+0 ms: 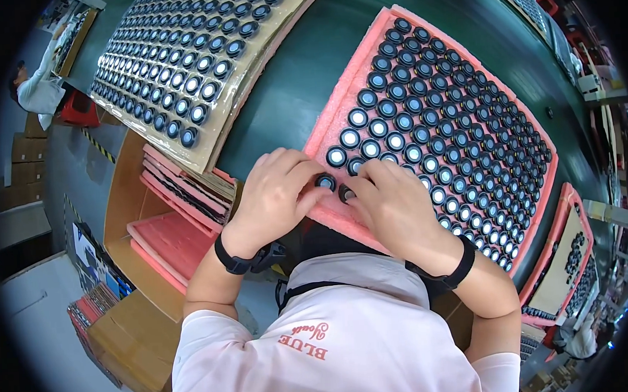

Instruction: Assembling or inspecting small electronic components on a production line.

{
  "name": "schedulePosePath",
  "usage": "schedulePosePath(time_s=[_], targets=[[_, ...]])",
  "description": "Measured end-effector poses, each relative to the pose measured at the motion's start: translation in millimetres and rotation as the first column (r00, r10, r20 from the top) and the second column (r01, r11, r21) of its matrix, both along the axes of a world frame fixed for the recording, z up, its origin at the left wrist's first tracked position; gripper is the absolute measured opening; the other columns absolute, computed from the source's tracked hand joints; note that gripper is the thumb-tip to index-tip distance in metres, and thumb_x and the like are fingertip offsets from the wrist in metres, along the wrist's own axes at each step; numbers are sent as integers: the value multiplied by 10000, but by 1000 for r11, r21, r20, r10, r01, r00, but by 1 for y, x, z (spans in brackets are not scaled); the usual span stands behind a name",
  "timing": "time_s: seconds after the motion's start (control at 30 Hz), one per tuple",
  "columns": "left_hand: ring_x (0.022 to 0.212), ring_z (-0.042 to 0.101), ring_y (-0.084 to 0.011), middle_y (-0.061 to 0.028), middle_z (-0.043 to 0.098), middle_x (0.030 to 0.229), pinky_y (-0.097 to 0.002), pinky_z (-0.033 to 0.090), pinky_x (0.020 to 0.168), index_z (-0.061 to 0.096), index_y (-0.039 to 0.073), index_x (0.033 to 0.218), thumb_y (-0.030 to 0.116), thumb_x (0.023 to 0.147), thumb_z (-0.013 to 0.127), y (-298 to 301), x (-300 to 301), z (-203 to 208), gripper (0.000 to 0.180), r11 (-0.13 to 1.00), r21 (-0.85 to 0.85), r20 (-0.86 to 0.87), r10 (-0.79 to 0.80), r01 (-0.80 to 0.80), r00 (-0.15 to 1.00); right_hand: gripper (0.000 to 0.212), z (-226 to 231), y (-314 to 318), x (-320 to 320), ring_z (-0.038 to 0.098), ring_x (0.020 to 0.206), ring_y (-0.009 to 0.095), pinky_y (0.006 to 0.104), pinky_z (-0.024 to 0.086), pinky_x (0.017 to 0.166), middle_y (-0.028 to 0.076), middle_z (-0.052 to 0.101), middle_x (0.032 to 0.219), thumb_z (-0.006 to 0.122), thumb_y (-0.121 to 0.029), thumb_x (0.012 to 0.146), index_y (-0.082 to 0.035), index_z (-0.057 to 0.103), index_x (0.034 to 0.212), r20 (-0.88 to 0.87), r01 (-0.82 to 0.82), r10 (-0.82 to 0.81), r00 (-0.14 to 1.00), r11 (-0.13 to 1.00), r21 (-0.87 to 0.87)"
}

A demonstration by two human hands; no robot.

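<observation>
Closest to the lens was my pale pink shirt (348,334), and just beyond it my two hands met at the near corner of the pink foam tray (338,118) lying on the dark green worktop (288,78). That tray was packed with rows of small round black caps with shiny centres (423,132). I judged the step to be seating or lifting the last pieces at that near corner; the next move would call for a steady pinch and keeping the neighbouring rows undisturbed. My left hand (275,194) was curled, its fingertips pinching one black cap (325,181) at the tray's edge. My right hand (395,203) was likewise bent, fingers drawn together on a second cap (347,193) just beside the first. Both wrists wore black bands. To the left a cardboard sheet (253,79) carried more caps, above an open carton of pink foam sheets (172,237).
</observation>
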State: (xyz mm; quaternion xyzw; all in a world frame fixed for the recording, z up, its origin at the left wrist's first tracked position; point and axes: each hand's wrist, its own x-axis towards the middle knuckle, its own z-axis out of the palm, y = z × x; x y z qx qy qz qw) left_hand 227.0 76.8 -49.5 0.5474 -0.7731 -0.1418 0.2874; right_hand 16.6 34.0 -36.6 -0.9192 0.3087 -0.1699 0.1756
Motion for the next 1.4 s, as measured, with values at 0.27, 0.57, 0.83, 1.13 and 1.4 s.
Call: schedulePosePath(time_s=[0.27,0.57,0.83,1.13,1.4], targets=[[818,568,-290,-89,599,885,-387,442,741,656,69,929,147,652,788,4,-1,-3,317,999,-10,25,46,-46,999,263,-3,-2,2,562,774,251,362,454,659,72,523,830,715,-105,691,-52,643,938,-77,-5,0,997,998,-64],[833,569,-314,-119,589,880,-398,453,757,649,44,925,133,634,788,-4,-5,10,335,1000,-15,33,-20,21,999,296,11,-6,-7,581,816,263,376,459,680,85,547,858,721,-153,722,-53,629,985,-15,37,-37,999,999,-6],[799,565,-306,-124,585,876,-374,460,713,639,16,920,26,667,759,-46,-26,67,280,989,-24,-41,-145,145,989,272,64,-29,-110,607,901,269,374,483,742,85,605,934,713,-183,794,-63,622,1019,65,250,-262,963,956,150],[734,525,-150,-83,565,867,-248,431,671,601,-4,891,-36,754,670,-105,-112,120,156,917,60,-139,-384,395,913,192,75,-1,-290,625,771,235,342,498,704,82,642,840,710,-168,813,-51,657,955,-61,673,-674,737,722,157],[734,491,-68,1,550,808,-220,418,684,591,-16,874,34,883,618,-190,-190,142,57,848,200,-219,-449,491,866,160,45,60,-487,646,741,157,292,514,685,83,681,779,696,-142,817,-7,686,903,-146,959,-957,252,228,168]])
